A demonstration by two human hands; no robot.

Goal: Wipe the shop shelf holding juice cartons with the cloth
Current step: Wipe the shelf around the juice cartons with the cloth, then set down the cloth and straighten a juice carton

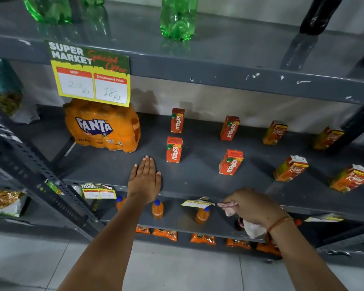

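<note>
At the far left of the dark grey metal shelf [198, 177] sits an orange shrink-wrapped pack of Fanta bottles [102, 128], with a green and yellow supermarket price card [90, 73] hanging from the shelf edge above it. Just right of the pack and nearer the front, the left hand [145, 179] lies flat on the bare shelf surface, palm down, fingers straight and close together, holding nothing. To its right stand four small red Maaza juice cartons in two rows: the front one [174, 149] is near the fingertips, and another [231, 162] is tilted. Below the shelf's front lip, the right hand [253, 206] is closed around a crumpled pale pink and white cloth [229, 207], which pokes out past the knuckles and hangs under the wrist; the cloth is off the shelf surface, in front of its edge. An orange thread bracelet [280, 223] circles that wrist. Farther right, four orange and green Real juice cartons [290, 168] stand leaning, well apart from both hands.
</note>
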